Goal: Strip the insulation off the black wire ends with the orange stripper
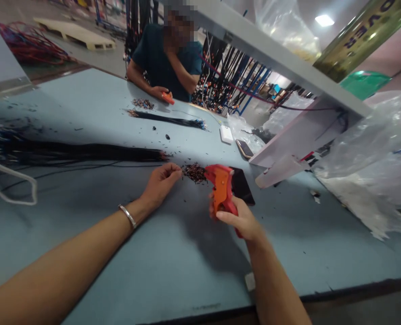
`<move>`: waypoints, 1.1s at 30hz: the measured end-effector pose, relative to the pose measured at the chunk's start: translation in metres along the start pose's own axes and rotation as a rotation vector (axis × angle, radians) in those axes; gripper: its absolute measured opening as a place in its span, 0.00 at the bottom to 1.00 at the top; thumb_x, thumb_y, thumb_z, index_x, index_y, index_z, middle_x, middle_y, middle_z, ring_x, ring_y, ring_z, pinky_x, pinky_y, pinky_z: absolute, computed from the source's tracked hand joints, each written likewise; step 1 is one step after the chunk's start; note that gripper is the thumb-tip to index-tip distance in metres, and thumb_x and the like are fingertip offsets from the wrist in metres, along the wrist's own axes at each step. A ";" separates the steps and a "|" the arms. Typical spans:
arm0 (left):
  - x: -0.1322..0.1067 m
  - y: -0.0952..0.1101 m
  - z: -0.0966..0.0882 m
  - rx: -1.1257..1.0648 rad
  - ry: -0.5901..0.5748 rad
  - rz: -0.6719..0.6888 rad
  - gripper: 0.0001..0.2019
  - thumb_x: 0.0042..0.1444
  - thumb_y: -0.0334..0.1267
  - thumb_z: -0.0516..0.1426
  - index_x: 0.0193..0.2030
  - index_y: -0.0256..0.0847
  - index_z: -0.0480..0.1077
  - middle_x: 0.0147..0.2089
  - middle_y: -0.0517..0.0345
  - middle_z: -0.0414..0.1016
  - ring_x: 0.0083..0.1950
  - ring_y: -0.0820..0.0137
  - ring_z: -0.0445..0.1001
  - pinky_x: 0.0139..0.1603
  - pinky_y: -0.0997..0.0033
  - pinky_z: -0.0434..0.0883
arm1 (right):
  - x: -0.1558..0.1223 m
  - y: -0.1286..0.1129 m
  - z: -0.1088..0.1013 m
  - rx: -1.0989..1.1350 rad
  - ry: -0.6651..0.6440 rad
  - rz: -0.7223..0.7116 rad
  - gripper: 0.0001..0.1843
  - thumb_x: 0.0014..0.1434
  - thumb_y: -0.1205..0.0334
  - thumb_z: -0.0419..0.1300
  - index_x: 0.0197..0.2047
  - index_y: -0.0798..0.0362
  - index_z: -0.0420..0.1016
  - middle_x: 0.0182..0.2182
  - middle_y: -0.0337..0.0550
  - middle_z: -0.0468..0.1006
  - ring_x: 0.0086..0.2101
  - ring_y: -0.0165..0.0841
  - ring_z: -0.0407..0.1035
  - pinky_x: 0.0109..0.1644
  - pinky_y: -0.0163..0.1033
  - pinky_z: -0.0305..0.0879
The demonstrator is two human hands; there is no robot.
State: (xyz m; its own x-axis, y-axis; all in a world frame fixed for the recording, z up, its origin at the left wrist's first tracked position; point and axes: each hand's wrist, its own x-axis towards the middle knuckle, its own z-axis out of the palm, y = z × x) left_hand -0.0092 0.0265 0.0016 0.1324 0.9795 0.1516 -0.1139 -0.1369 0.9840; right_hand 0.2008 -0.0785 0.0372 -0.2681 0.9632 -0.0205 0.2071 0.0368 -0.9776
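My right hand (pixel 236 214) is wrapped around the handle of an orange and red wire stripper (pixel 222 187), whose head points left. My left hand (pixel 163 180) is pinched closed just left of that head. A thin black wire (pixel 129 165) runs along the table into the left hand; its tip at the fingers is too small to make out. Between the fingertips and the tool lies a pile of short stripped bits (pixel 195 173). A thick bundle of black wires (pixel 85 151) stretches out to the left, its cut ends near my left hand.
Across the table (pixel 135 271) a person (pixel 169 58) holds another orange tool (pixel 168 98) beside a smaller wire bundle (pixel 168 118). A dark flat device (pixel 242 186) lies behind the stripper. A phone (pixel 244 148), a white box (pixel 226 134), a shelf post and plastic bags are to the right.
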 end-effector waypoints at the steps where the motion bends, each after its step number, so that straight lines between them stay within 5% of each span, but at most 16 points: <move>1: 0.001 -0.001 0.000 -0.008 0.037 0.002 0.08 0.46 0.40 0.58 0.25 0.38 0.67 0.23 0.65 0.63 0.25 0.77 0.57 0.26 0.75 0.56 | -0.003 -0.007 -0.006 -0.254 -0.051 -0.023 0.19 0.53 0.58 0.60 0.48 0.54 0.70 0.34 0.43 0.73 0.32 0.35 0.68 0.36 0.39 0.64; 5: 0.002 -0.004 -0.001 0.004 0.083 0.008 0.07 0.46 0.39 0.58 0.26 0.37 0.67 0.22 0.66 0.62 0.24 0.77 0.56 0.26 0.76 0.55 | -0.011 -0.021 -0.016 -0.972 -0.130 -0.143 0.23 0.50 0.65 0.59 0.52 0.52 0.71 0.38 0.45 0.75 0.36 0.37 0.69 0.44 0.41 0.60; 11: 0.002 -0.003 -0.002 0.033 0.060 0.009 0.07 0.47 0.38 0.58 0.25 0.37 0.68 0.21 0.66 0.61 0.23 0.77 0.56 0.25 0.76 0.55 | -0.008 -0.013 0.003 -1.188 -0.237 -0.110 0.23 0.50 0.67 0.58 0.51 0.49 0.72 0.34 0.43 0.76 0.32 0.34 0.69 0.42 0.40 0.57; 13: 0.002 -0.002 -0.002 0.032 0.061 0.001 0.07 0.46 0.38 0.58 0.25 0.37 0.67 0.21 0.67 0.61 0.23 0.77 0.56 0.25 0.76 0.55 | -0.006 -0.010 0.010 -1.227 -0.180 -0.057 0.22 0.49 0.66 0.59 0.50 0.49 0.72 0.34 0.43 0.77 0.32 0.34 0.69 0.42 0.40 0.56; 17: 0.001 -0.001 -0.002 0.035 0.062 -0.002 0.07 0.45 0.39 0.58 0.25 0.38 0.68 0.22 0.66 0.62 0.23 0.77 0.56 0.25 0.76 0.56 | -0.002 -0.006 0.015 -1.397 0.159 0.132 0.21 0.47 0.65 0.60 0.47 0.54 0.73 0.34 0.49 0.78 0.31 0.38 0.69 0.41 0.43 0.56; 19: 0.002 -0.001 -0.002 0.046 0.056 0.001 0.07 0.46 0.40 0.58 0.26 0.38 0.68 0.22 0.66 0.63 0.24 0.77 0.56 0.26 0.76 0.56 | -0.002 -0.006 0.014 -1.406 0.191 0.138 0.22 0.47 0.65 0.60 0.49 0.55 0.73 0.34 0.50 0.78 0.32 0.39 0.70 0.42 0.43 0.56; 26: 0.001 -0.002 -0.003 0.077 0.030 -0.004 0.07 0.47 0.39 0.58 0.25 0.38 0.68 0.22 0.66 0.62 0.23 0.77 0.57 0.25 0.75 0.57 | -0.004 -0.007 0.021 -1.257 -0.082 -0.049 0.24 0.49 0.66 0.60 0.51 0.51 0.72 0.36 0.46 0.78 0.35 0.37 0.70 0.46 0.43 0.55; 30: 0.001 -0.002 -0.003 0.086 -0.005 0.027 0.07 0.47 0.40 0.58 0.26 0.38 0.68 0.23 0.65 0.64 0.25 0.76 0.58 0.27 0.75 0.58 | -0.001 -0.003 0.017 -1.261 0.134 0.034 0.24 0.48 0.66 0.59 0.51 0.54 0.72 0.38 0.51 0.78 0.35 0.40 0.70 0.46 0.47 0.57; 33: 0.000 -0.002 -0.003 0.087 -0.037 0.062 0.08 0.48 0.41 0.58 0.26 0.38 0.69 0.25 0.63 0.65 0.28 0.74 0.61 0.30 0.75 0.60 | 0.000 -0.003 0.010 -0.933 0.255 0.087 0.25 0.45 0.68 0.59 0.49 0.55 0.72 0.37 0.48 0.78 0.35 0.40 0.70 0.44 0.45 0.61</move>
State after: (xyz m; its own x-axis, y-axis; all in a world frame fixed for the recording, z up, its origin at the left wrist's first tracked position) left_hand -0.0120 0.0275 -0.0005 0.1643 0.9628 0.2147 -0.0371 -0.2115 0.9767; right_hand 0.1902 -0.0810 0.0384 -0.0270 0.9973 0.0682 0.9089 0.0529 -0.4137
